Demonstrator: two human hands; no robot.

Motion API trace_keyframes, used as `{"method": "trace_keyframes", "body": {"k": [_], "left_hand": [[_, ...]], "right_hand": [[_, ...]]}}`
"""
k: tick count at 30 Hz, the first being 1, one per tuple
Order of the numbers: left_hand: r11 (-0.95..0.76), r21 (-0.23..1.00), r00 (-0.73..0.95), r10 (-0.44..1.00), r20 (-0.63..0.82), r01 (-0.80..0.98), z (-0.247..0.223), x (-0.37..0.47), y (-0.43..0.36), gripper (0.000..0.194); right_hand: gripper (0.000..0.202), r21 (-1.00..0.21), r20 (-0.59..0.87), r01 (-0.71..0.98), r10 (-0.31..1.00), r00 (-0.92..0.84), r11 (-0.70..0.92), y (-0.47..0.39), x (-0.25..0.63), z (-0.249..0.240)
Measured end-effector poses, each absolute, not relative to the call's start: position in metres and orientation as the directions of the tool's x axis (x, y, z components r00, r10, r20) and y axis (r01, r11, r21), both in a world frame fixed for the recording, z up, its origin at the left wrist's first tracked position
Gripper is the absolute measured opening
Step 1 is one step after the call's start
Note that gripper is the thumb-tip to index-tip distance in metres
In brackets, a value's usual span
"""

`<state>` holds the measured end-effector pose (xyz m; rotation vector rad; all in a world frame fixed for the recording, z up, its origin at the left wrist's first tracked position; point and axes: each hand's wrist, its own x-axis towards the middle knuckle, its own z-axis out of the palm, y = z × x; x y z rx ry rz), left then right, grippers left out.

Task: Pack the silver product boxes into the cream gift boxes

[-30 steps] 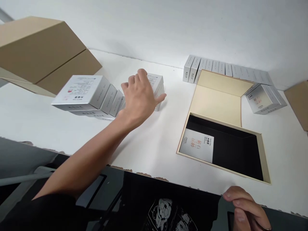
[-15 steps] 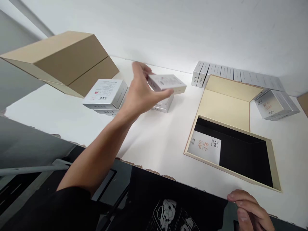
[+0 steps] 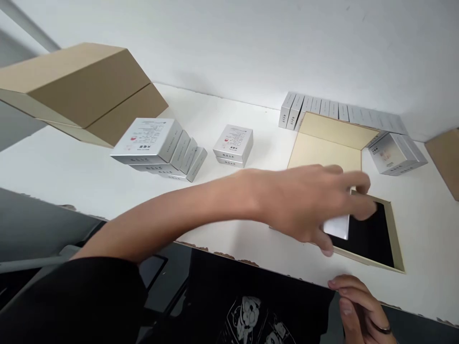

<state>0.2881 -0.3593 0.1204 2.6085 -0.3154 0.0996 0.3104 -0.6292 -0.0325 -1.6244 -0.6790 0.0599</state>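
Observation:
My left hand [image 3: 304, 200] reaches across to the open cream box [image 3: 398, 239], blurred by motion. Its thumb and fingers are closed around a small white carton [image 3: 337, 227], over the black inside of the box; most of the carton is hidden under the hand. My right hand [image 3: 362, 308] rests at the table's front edge, loosely curled, with a ring on one finger and nothing seen in it. Left of the cream box stands a short stack of silver-white cartons [image 3: 234, 138]. A taller, skewed stack of cartons [image 3: 143, 138] is further left.
A large tan box [image 3: 89, 91] sits tilted at the far left. Along the wall runs a row of upright cartons [image 3: 315, 105]. More cartons [image 3: 392, 153] lean behind the cream box's raised lid [image 3: 333, 129]. A brown panel [image 3: 444, 157] shows at the right edge.
My left hand has carried a carton from the short middle stack rightward to over the open cream box. My right hand stays near the table edge. The view has shifted slightly.

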Motion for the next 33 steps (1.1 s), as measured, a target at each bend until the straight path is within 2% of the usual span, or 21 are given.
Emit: {"method": "trace_keyframes", "body": {"k": [2, 4, 6, 9, 12, 14, 16, 17, 18, 19, 21, 22, 23, 25, 27, 28, 30, 33], "left_hand": [[-0.921, 0.335, 0.962, -0.247, -0.115, -0.196, 0.116, 0.302, -0.369, 0.056], [-0.941, 0.322, 0.931, -0.203, -0.304, -0.1, 0.112, 0.312, -0.377, 0.069], [-0.952, 0.306, 0.896, -0.149, -0.418, -0.015, 0.109, 0.315, -0.382, 0.081], [-0.972, 0.235, 0.894, -0.087, -0.439, 0.021, 0.105, 0.314, -0.384, 0.085], [-0.981, 0.193, 0.902, -0.103, -0.419, -0.023, 0.1, 0.311, -0.382, 0.076], [-0.98, 0.196, 0.895, -0.121, -0.43, -0.038, 0.096, 0.309, -0.381, 0.083], [-0.956, 0.287, 0.909, -0.175, -0.377, -0.065, 0.089, 0.304, -0.377, 0.096], [-0.927, 0.363, 0.932, -0.21, -0.294, -0.094, 0.085, 0.3, -0.374, 0.098], [-0.891, 0.436, 0.964, -0.214, -0.16, -0.126, 0.08, 0.296, -0.37, 0.092], [-0.862, 0.484, 0.987, -0.162, 0.022, -0.152, 0.075, 0.29, -0.365, 0.079], [-0.867, 0.485, 0.906, 0.109, 0.408, -0.114, 0.062, 0.275, -0.351, 0.043], [-0.888, 0.46, 0.79, 0.272, 0.549, -0.014, 0.055, 0.267, -0.341, 0.032], [-0.89, 0.438, 0.654, 0.408, 0.636, 0.13, 0.048, 0.258, -0.331, 0.032], [-0.8, 0.401, 0.463, 0.59, 0.661, 0.447, 0.034, 0.24, -0.309, 0.059], [-0.641, 0.356, 0.393, 0.729, 0.561, 0.68, 0.023, 0.225, -0.291, 0.081], [-0.57, 0.343, 0.372, 0.786, 0.494, 0.747, 0.019, 0.22, -0.284, 0.083], [-0.48, 0.366, 0.347, 0.86, 0.374, 0.797, 0.016, 0.213, -0.278, 0.074], [-0.416, 0.528, 0.3, 0.908, 0.293, 0.741, 0.022, 0.214, -0.277, 0.065]], "right_hand": [[0.013, -0.919, 0.344, 0.394, 0.457, 0.82, -0.014, -0.629, 0.311, -0.032], [0.012, -0.917, 0.353, 0.399, 0.466, 0.811, 0.001, -0.629, 0.311, -0.032], [0.012, -0.917, 0.352, 0.399, 0.48, 0.803, 0.005, -0.629, 0.312, -0.033], [0.013, -0.919, 0.333, 0.394, 0.501, 0.799, -0.019, -0.631, 0.312, -0.033], [0.012, -0.91, 0.333, 0.411, 0.514, 0.79, -0.043, -0.633, 0.313, -0.035], [0.012, -0.899, 0.339, 0.433, 0.523, 0.782, -0.065, -0.635, 0.315, -0.037], [0.012, -0.882, 0.367, 0.467, 0.535, 0.761, -0.059, -0.636, 0.319, -0.041], [0.01, -0.868, 0.402, 0.495, 0.542, 0.738, -0.03, -0.637, 0.322, -0.043], [0.008, -0.849, 0.45, 0.528, 0.541, 0.711, 0.013, -0.637, 0.325, -0.045], [0.007, -0.826, 0.505, 0.561, 0.527, 0.684, 0.063, -0.638, 0.328, -0.047], [0.008, -0.786, 0.581, 0.604, 0.495, 0.646, 0.135, -0.639, 0.334, -0.05], [0.009, -0.774, 0.602, 0.614, 0.481, 0.637, 0.155, -0.64, 0.337, -0.052], [0.011, -0.772, 0.607, 0.614, 0.475, 0.637, 0.163, -0.641, 0.339, -0.053], [0.013, -0.779, 0.599, 0.603, 0.487, 0.635, 0.172, -0.642, 0.341, -0.055], [0.016, -0.775, 0.604, 0.604, 0.501, 0.62, 0.186, -0.642, 0.342, -0.057], [0.017, -0.772, 0.606, 0.607, 0.507, 0.613, 0.188, -0.641, 0.343, -0.058], [0.021, -0.744, 0.642, 0.632, 0.496, 0.585, 0.218, -0.639, 0.342, -0.059], [0.025, -0.704, 0.691, 0.659, 0.465, 0.553, 0.264, -0.638, 0.342, -0.057]]}}
